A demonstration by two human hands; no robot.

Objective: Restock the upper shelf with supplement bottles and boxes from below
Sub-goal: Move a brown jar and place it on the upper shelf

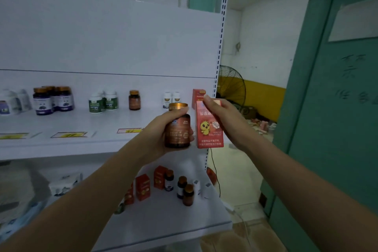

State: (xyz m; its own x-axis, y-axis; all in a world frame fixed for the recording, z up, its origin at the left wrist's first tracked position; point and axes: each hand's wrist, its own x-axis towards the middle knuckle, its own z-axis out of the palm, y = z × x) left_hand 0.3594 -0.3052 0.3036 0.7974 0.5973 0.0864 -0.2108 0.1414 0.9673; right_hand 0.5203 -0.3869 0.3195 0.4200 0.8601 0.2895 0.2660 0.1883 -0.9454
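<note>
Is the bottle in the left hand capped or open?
Capped: a gold lid sits on the bottle, held upright in the left hand.

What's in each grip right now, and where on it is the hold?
Left grip wraps the amber bottle around its body, below the gold cap. Right grip pinches the red box by its upper end.

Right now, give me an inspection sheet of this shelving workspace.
Surface: white upper shelf, partly stocked; lower shelf below.
Job's things: amber bottle and red box held before the upper shelf's right end; small bottles and red boxes on the lower shelf.
Clutter: packets at lower left.
Grippers: left hand grips the bottle; right hand holds the box.
Cables: dark cable hanging beside the upright.
Surroundings: fan, green door.
</note>
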